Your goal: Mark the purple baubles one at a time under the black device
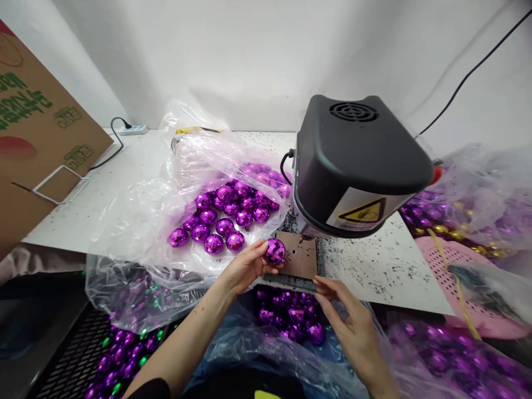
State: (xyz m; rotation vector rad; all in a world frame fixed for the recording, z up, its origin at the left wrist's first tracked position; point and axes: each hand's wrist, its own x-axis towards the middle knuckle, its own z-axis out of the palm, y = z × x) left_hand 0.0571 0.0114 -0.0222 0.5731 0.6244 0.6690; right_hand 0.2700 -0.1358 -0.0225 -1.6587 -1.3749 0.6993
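Observation:
My left hand [245, 266] is closed around a shiny purple faceted bauble [275, 252], holding it at the left edge of a brown square plate [297, 255]. The plate has a small hole and lies under a black machine head [361, 160]. At the plate's lower right corner is my right hand [349, 321], thumb and forefinger apart, with nothing visible between them. To the left, many similar purple baubles [224, 226] lie on and under clear plastic film [141, 216]. More purple baubles [295, 316] sit below the table edge, between my forearms.
A cardboard box [45, 127] leans in from the left, near a power strip [132, 130]. Dark flecks litter the white table [369, 271]. At right stand a pink perforated basket [440, 266] and bagged purple and gold baubles [457, 216]. A black cable [465, 77] runs behind the machine.

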